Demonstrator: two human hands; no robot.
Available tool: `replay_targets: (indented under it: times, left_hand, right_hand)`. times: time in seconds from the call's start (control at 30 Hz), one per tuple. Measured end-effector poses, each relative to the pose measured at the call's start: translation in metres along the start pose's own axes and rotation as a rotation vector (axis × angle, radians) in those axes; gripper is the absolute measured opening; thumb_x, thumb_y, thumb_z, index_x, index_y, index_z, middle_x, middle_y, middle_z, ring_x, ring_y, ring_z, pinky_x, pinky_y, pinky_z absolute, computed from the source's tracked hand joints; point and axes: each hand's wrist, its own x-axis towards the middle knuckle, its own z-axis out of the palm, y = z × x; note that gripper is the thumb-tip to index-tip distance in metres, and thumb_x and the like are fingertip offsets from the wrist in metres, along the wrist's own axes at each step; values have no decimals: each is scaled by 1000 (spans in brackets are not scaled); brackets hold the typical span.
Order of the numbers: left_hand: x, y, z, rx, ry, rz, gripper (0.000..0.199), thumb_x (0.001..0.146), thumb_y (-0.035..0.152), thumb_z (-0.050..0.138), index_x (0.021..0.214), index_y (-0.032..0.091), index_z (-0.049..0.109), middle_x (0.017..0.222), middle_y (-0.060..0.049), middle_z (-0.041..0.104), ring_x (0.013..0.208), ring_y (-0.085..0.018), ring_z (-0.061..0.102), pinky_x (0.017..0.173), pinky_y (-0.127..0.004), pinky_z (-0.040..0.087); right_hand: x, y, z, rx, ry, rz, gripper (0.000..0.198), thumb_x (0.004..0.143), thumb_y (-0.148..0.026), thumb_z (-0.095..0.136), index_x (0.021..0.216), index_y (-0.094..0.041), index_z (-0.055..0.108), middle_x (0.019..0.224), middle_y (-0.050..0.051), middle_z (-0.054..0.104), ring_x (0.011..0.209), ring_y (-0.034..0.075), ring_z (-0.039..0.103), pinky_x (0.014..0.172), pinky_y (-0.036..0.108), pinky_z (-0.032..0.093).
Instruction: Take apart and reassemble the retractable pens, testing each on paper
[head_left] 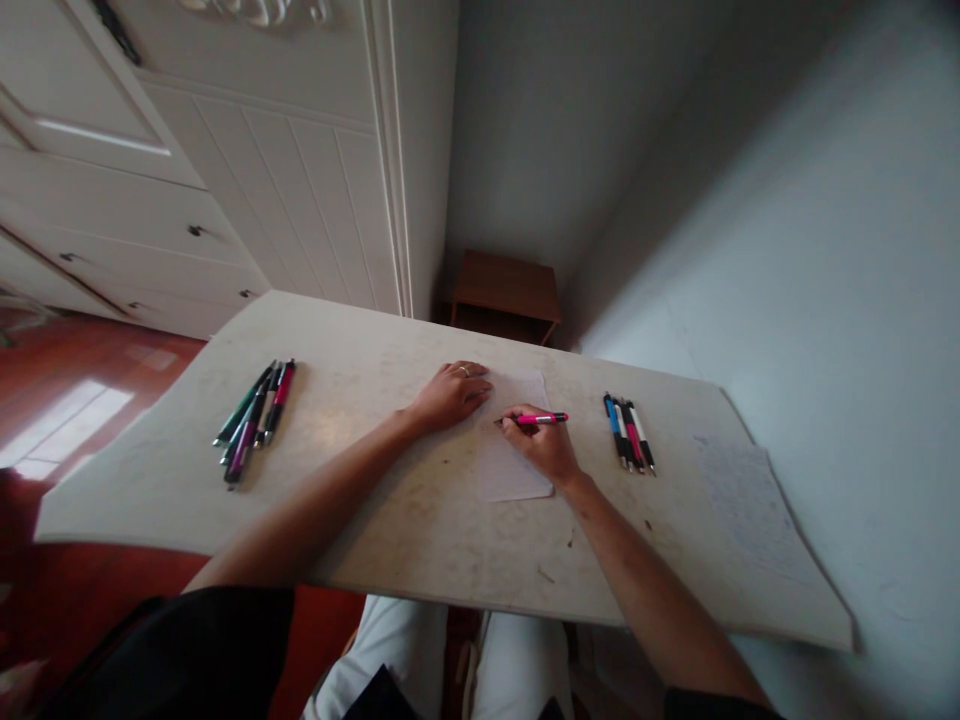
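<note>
A pink pen [551, 418] with dark ends is gripped in my right hand [541, 445], its tip pointing left over a sheet of paper [517, 478]. The wrist lies by the sheet's right edge. My left hand [452, 393], with a ring on one finger, lies flat on the table, fingertips at the sheet's upper left edge, holding nothing. Any writing on this sheet is too faint to make out.
Several pens [255, 415] lie in a bunch on the table [360, 340] at left. More pens [628, 433] lie side by side at right, near a written-on sheet [754, 500]. Behind stand a white cabinet [300, 180] and a brown wooden box-like stand [506, 285]. A wall [847, 300] borders the right.
</note>
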Motion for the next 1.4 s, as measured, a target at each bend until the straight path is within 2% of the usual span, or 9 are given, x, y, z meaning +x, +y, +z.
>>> replay_targets:
  times: [0.3, 0.53, 1.2, 1.4]
  left_hand:
    - [1, 3, -2, 15, -26, -28, 26, 92, 30, 52, 106, 20, 72, 125, -11, 64, 119, -26, 55, 100, -43, 43]
    - [1, 2, -2, 11, -16, -15, 25, 92, 29, 53, 106, 20, 72, 125, -10, 64, 118, -26, 55, 100, -43, 44]
    - [1, 1, -1, 12, -28, -14, 26, 92, 30, 52, 106, 21, 72, 125, -9, 64, 118, -26, 56, 100, -44, 43]
    - [1, 1, -1, 13, -16, -12, 25, 92, 30, 52, 105, 21, 72, 123, -9, 65, 117, -26, 56, 99, -43, 44]
  right_hand:
    - [1, 3, 0, -81, -38, -42, 19, 81, -30, 55, 83, -17, 69, 74, 4, 71, 62, 15, 61, 60, 24, 48]
    - [2, 4, -3, -91, -72, -43, 18, 79, -28, 58, 72, -16, 69, 65, 3, 68, 57, 16, 61, 58, 25, 46]
    - [2, 0, -4, -109, -73, -60, 16, 79, -27, 55, 71, -18, 65, 66, 3, 67, 58, 15, 60, 57, 23, 45]
    - [3, 3, -5, -182, -17, -42, 13, 76, -25, 55, 73, -18, 65, 62, 2, 65, 54, 14, 58, 54, 22, 44]
